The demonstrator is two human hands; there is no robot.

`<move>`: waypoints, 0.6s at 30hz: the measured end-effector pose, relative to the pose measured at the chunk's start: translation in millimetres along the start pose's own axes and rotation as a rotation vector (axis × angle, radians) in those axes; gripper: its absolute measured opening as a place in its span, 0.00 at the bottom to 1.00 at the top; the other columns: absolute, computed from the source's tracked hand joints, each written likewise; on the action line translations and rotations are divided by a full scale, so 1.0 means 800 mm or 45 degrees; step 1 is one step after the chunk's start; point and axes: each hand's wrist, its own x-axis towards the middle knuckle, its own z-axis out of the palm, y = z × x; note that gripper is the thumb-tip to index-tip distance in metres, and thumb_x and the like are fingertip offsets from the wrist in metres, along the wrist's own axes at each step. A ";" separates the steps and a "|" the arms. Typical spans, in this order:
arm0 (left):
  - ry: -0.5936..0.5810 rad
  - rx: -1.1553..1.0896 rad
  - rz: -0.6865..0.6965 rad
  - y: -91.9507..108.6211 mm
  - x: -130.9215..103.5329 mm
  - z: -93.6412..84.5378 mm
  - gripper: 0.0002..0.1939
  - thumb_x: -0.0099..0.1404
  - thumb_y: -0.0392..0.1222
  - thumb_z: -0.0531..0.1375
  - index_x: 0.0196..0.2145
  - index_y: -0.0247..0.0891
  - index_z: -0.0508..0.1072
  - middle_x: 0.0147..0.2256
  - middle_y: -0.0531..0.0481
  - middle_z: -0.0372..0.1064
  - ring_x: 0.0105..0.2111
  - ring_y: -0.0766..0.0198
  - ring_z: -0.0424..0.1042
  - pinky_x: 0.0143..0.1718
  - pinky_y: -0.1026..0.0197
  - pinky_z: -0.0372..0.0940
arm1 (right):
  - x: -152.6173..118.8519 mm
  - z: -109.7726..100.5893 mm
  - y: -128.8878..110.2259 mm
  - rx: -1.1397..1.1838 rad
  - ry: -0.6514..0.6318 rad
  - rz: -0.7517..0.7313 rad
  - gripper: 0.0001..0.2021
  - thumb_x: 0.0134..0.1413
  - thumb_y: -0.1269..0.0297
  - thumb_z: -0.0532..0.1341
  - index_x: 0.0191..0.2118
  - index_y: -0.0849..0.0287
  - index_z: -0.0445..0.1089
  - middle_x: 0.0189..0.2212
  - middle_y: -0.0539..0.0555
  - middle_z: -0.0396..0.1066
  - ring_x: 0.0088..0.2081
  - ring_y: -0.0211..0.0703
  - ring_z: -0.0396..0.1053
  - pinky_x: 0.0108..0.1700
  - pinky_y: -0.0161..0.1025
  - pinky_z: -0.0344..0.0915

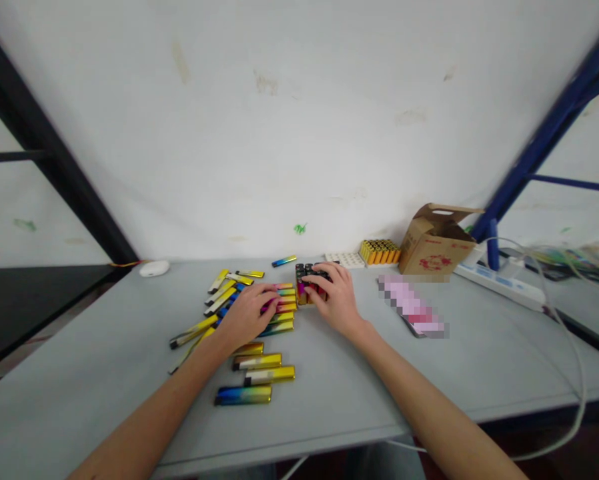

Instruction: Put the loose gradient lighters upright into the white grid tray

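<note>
Several shiny yellow, blue and pink lighters (269,375) lie on the grey table, some in a rough row, others in a loose pile at the left. My left hand (252,308) rests over the row, its thumb and fingers closed around a pink lighter (271,305). To its right, a block of upright dark-topped lighters (302,287) stands packed together. My right hand (333,293) curves over the right part of this block, thumb at its front and fingers across the top. Whether a single lighter is pinched there is hidden.
Behind stand a white tray (347,259), a block of orange and yellow lighters (380,252) and an open cardboard box (432,250). A pink phone-like item (412,305) and a power strip (504,285) lie right. A white case (154,269) sits back left.
</note>
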 end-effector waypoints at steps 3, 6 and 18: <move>-0.004 0.005 -0.010 -0.001 0.001 0.001 0.16 0.68 0.42 0.50 0.37 0.39 0.77 0.42 0.44 0.73 0.44 0.57 0.70 0.50 0.50 0.64 | 0.003 -0.001 0.001 0.066 -0.005 0.021 0.08 0.56 0.65 0.60 0.41 0.51 0.74 0.46 0.55 0.70 0.54 0.50 0.60 0.58 0.51 0.55; -0.017 0.045 -0.011 -0.006 0.001 0.002 0.16 0.68 0.42 0.50 0.36 0.39 0.77 0.42 0.44 0.73 0.43 0.57 0.70 0.49 0.50 0.64 | 0.005 -0.004 0.002 0.088 -0.030 0.056 0.08 0.55 0.67 0.60 0.41 0.53 0.72 0.48 0.56 0.67 0.56 0.51 0.59 0.58 0.53 0.54; 0.007 0.056 -0.062 -0.013 -0.001 0.002 0.15 0.68 0.42 0.50 0.37 0.37 0.76 0.43 0.43 0.72 0.44 0.55 0.70 0.50 0.50 0.64 | 0.006 -0.006 0.003 -0.065 -0.111 0.003 0.09 0.55 0.67 0.60 0.41 0.53 0.74 0.50 0.57 0.67 0.59 0.55 0.53 0.60 0.57 0.51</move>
